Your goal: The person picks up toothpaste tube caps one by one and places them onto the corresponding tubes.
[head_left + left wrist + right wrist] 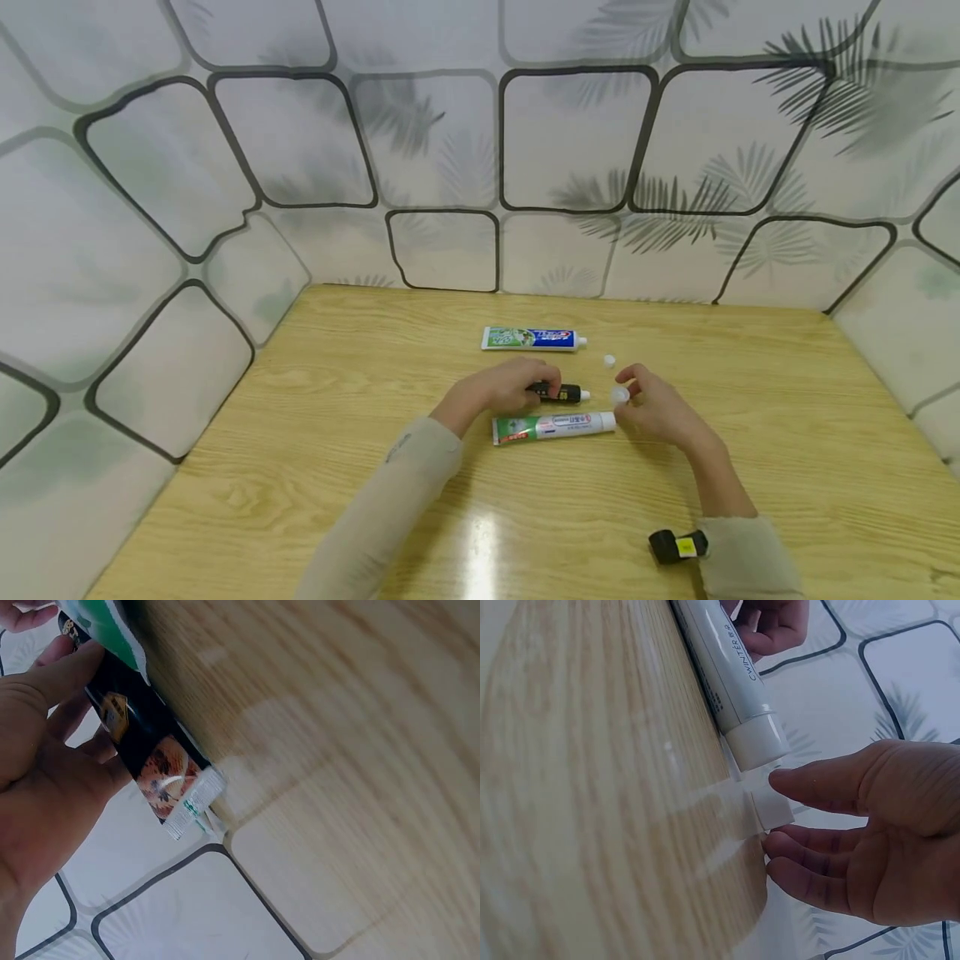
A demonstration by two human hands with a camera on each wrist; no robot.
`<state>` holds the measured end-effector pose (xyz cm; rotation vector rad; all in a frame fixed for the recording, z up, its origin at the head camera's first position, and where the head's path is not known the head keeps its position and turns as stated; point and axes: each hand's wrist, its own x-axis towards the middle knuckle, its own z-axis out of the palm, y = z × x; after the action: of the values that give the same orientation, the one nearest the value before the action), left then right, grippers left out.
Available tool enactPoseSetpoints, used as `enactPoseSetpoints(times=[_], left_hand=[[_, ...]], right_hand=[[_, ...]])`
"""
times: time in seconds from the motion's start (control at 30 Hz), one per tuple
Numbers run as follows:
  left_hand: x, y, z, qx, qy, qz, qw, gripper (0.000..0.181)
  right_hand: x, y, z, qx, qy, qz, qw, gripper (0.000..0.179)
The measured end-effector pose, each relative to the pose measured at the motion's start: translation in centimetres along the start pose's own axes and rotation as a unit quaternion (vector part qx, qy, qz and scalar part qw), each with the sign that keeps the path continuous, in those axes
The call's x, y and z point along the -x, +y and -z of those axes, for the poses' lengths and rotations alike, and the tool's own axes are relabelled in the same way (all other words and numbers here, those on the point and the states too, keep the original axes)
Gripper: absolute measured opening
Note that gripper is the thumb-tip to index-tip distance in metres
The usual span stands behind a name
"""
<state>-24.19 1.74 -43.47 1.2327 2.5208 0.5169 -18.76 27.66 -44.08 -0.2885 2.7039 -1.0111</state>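
Note:
My left hand [517, 385] grips a black toothpaste tube [568, 392] whose bare white nozzle points right. Its crimped tail and food-like picture show in the left wrist view, where the black tube [139, 727] lies between thumb and fingers. At the right, the thumb and fingertips of my right hand [660, 408] are around a white cap [619, 395], pinching it close over the table; the same cap [771, 808] appears beyond the tube end in the right wrist view. A white and green toothpaste tube [570, 426] with its white cap end to the right lies in front of the black one.
Behind the hands lies a blue and green toothpaste tube [528, 338], its nozzle uncovered. A small white cap [609, 361] sits near that nozzle. The wooden table [337, 350] meets a patterned wall covering [442, 250] at the back and sides.

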Motion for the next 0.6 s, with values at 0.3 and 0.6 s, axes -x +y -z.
enactPoseSetpoints(times=[0.3,0.6], left_hand=[[0.1,-1.0,0.2,-0.018,0.015,0.002,0.9997,0.026],[0.6,-3.1,1.9,0.032,0.069,-0.035,0.9965,0.021]], right_hand=[[-0.9,-0.3,-0.6,-0.008,0.015,-0.002,0.9999,0.052],[-2.3,-0.5,-0.8,-0.007,0.038,0.003,0.9992,0.051]])
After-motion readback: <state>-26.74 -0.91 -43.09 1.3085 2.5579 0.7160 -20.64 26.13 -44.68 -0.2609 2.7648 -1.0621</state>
